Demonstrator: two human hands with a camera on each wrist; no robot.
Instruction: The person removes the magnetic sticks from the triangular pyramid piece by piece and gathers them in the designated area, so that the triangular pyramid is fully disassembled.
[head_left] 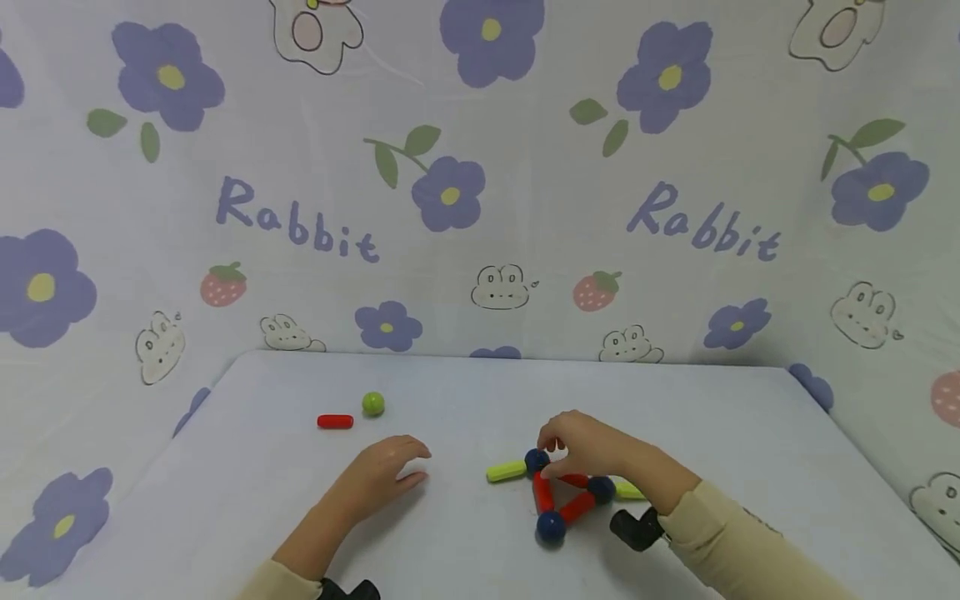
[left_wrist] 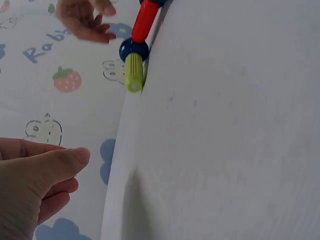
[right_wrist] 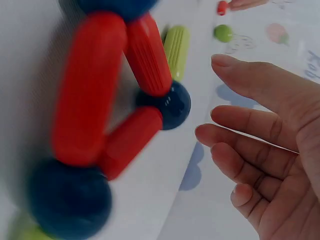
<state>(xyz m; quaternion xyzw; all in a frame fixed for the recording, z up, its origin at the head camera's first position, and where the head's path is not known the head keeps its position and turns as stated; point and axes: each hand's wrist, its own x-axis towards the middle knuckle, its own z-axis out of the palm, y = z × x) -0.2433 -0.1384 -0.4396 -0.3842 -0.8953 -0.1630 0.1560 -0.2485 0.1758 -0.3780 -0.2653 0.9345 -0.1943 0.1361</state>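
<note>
Lying right of centre in the lower half of the head view, a triangle [head_left: 543, 493] of three red rods and three glossy dark blue balls sits on the white worktop [head_left: 435, 550]. Its rods have rounded edges, with fine grooves showing on one in the right wrist view, and each corner is a ball. Yellow-green rods [head_left: 507, 472] jut outward from the left and right balls.

The right hand [head_left: 588, 446] hovers over the triangle's upper left corner, fingers gently bent and holding nothing; the right wrist view shows a gap between fingertips and ball. The left hand [head_left: 378, 479], left of centre, is empty too, its fingers loosely curved. Near the worktop's upper left lie a loose red rod [head_left: 335, 422] and a green ball [head_left: 373, 404].
</note>
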